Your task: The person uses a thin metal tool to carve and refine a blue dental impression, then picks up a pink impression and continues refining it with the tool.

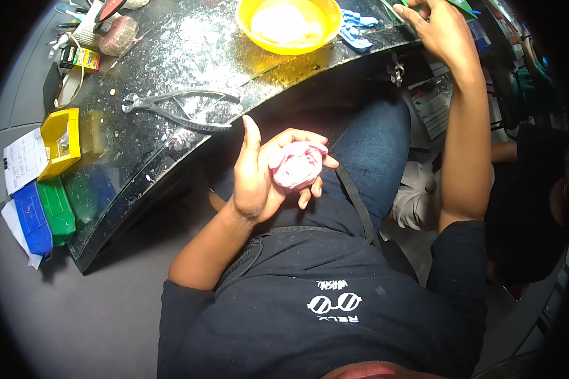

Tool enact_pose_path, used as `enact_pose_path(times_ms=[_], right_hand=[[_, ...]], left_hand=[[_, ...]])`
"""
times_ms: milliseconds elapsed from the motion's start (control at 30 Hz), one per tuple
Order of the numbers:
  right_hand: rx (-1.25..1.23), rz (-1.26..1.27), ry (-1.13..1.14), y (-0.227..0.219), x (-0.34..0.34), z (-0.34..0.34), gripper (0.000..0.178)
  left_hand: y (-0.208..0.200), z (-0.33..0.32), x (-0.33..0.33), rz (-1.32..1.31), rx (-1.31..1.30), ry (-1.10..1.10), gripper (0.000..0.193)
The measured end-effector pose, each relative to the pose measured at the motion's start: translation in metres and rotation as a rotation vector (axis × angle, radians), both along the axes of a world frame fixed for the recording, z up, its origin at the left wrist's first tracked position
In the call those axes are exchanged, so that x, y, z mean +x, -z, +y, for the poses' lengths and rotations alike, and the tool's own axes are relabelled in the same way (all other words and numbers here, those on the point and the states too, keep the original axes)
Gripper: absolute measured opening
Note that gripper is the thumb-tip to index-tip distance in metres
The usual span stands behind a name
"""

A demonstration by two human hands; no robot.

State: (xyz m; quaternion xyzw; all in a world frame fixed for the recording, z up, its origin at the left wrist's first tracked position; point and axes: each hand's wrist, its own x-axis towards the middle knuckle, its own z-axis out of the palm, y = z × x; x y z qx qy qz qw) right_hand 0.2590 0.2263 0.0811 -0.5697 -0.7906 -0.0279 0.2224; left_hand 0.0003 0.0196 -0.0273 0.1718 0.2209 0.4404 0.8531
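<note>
In the middle, my left hand [259,174] cradles a pink lump [297,165] with a folded, hollowed top, over my lap in front of the bench. Its thumb points up, apart from the lump, and the other fingers curl behind it. At the upper right my right hand [433,28] reaches over the bench edge. The picture's upper edge cuts off its fingers, so what they touch cannot be made out. Steel nippers [177,110] with spread handles lie on the bench left of the pink lump. A yellow bowl [250,31] with white contents stands beyond.
The black bench [133,142] has a curved edge and white specks. Blue pieces [358,30] lie beside the bowl. Yellow [69,123], green [60,215] and blue [33,221] bins sit at its left end, with papers. A person in dark clothes [525,208] is close on my right.
</note>
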Motion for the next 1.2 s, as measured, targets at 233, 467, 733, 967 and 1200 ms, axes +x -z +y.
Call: enact_pose_path(times_ms=[233,467,733,967,1200], right_hand=[[-0.494,0.47,-0.226,0.004,-0.032,-0.019,0.03],[-0.489,0.555,-0.208,0.046,-0.013,-0.015,0.019],[-0.638,1.181,-0.169,0.048,-0.002,-0.103,0.02],[-0.7,1.29,-0.25,0.041,-0.001,-0.132,0.021],[-0.693,1.308,-0.355,0.042,0.001,-0.137,0.023]], left_hand=[[0.001,0.005,0.001,-0.114,0.056,-0.09,0.07],[0.007,0.003,0.0,-0.106,0.034,-0.093,0.065],[0.01,0.005,-0.001,-0.13,0.044,-0.113,0.064],[0.007,0.007,0.004,-0.14,0.067,-0.13,0.064],[0.003,0.003,0.004,-0.094,0.13,-0.17,0.065]])
